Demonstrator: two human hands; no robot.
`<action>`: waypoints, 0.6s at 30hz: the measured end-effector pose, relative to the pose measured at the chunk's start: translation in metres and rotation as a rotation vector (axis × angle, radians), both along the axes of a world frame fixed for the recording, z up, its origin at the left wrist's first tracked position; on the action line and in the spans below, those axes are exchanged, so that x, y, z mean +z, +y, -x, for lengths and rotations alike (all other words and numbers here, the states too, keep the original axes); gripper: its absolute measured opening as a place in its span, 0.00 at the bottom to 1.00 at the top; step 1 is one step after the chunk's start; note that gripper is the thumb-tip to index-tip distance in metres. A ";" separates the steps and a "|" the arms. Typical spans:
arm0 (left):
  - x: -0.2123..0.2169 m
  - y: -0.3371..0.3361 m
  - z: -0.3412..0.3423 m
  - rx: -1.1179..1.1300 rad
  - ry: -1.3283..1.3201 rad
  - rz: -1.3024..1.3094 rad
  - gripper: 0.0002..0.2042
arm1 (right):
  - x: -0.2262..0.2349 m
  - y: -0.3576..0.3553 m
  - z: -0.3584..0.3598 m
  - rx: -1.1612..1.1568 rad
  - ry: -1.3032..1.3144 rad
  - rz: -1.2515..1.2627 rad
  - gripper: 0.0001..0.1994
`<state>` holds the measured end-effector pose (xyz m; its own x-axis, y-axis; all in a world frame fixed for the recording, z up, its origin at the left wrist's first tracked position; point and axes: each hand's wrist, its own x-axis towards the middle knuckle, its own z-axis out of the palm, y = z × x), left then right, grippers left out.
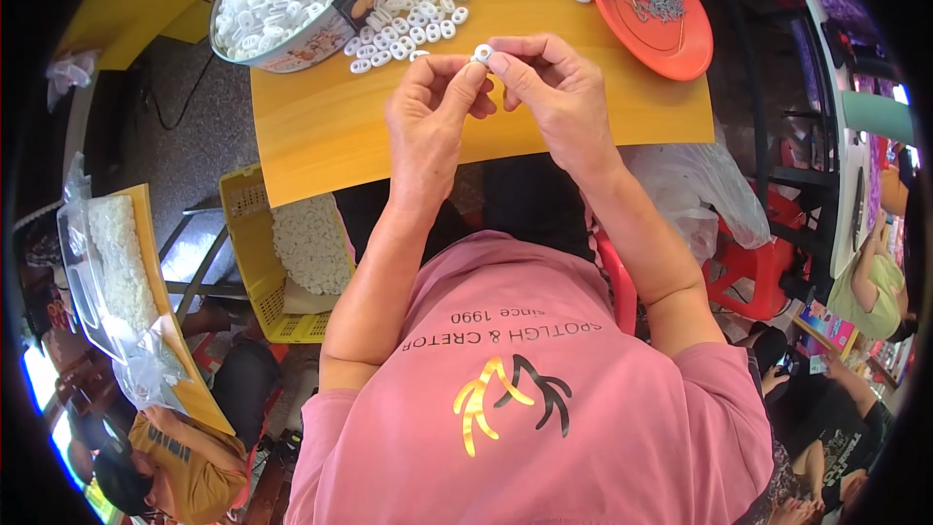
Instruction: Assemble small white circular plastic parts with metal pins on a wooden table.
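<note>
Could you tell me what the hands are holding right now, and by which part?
Both hands, left and right, pinch one small white ring by its rim between thumbs and fingertips, above the table.

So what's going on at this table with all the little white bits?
A person in a pink shirt holds one small white plastic ring pinched between the left hand and right hand, above a yellow-orange wooden table. More white pieces lie loose on the table and fill a round metal tin. A round orange plastic plate holds small grey metal parts.
</note>
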<state>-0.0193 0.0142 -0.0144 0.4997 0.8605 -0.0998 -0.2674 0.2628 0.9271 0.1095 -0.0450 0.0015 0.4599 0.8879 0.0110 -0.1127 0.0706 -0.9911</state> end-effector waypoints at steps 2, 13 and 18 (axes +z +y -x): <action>0.000 -0.003 0.002 0.014 0.036 -0.053 0.08 | -0.003 0.000 -0.003 0.020 0.088 -0.009 0.09; -0.013 -0.004 0.005 -0.139 -0.164 -0.130 0.21 | 0.005 -0.005 0.010 0.196 0.654 -0.064 0.24; -0.012 -0.007 0.001 -0.084 -0.223 -0.256 0.17 | 0.006 -0.008 0.022 0.173 0.763 -0.108 0.30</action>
<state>-0.0205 0.0077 -0.0266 0.5552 0.7983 0.2336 -0.4584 0.0594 0.8868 0.0879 -0.0526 0.0077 0.2308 0.9595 -0.1617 -0.7769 0.0817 -0.6243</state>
